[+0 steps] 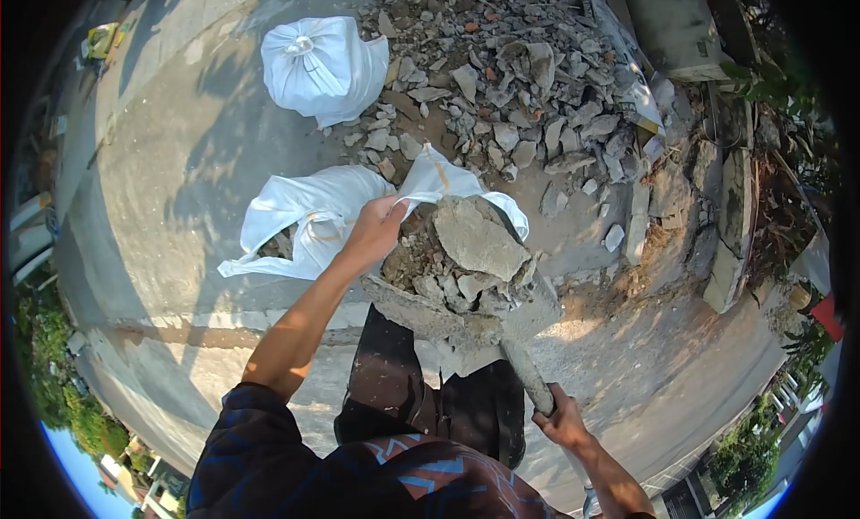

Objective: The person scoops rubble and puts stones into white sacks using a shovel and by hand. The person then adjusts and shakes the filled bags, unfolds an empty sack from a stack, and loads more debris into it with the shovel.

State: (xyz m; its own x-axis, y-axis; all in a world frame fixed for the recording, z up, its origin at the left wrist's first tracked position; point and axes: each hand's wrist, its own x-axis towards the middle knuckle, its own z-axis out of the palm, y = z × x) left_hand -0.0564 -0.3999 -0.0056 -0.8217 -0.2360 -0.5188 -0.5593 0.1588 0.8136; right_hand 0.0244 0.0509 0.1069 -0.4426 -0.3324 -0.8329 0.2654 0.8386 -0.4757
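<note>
1. Left hand [380, 228], fingers closed, pinched the creased white sack [439, 174].
2. Right hand [563, 418] wrapped around a rough, grit-caked handle [527, 374].
3. A jagged grey slab [479, 237] lay at the sack's mouth.

Something yellow [106, 40] sits by the pavement's [152, 214] far left corner; leafy plants [784, 94] and a red object [826, 317] line its right side.
</note>
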